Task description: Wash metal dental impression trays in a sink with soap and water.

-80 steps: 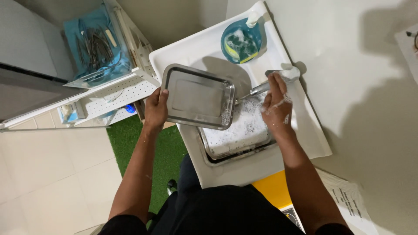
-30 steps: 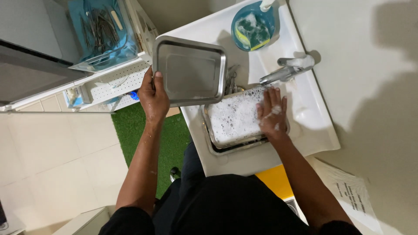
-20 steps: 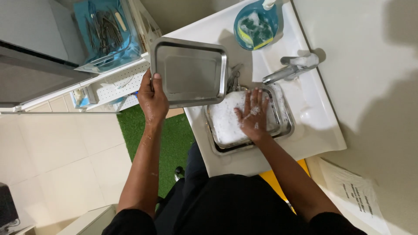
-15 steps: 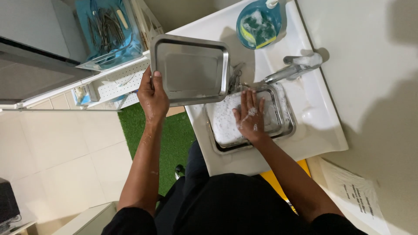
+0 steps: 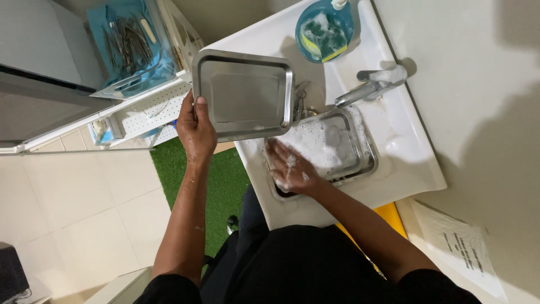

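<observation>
Two hands work at a white sink (image 5: 405, 163). The left hand (image 5: 196, 126) grips a steel tray (image 5: 243, 94) by its near edge, thumb on the rim, holding it tilted beside the tap (image 5: 371, 89). The right hand (image 5: 292, 169) lies spread in a foamy pan (image 5: 360, 163), holding nothing visible.

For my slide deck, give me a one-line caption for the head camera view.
Left hand holds a steel tray while right hand dips into a foamy tray.

Blue bowl (image 5: 325, 32) with sponge, tap (image 5: 370, 90), green mat (image 5: 214, 191), paper sheet (image 5: 461, 247).
</observation>
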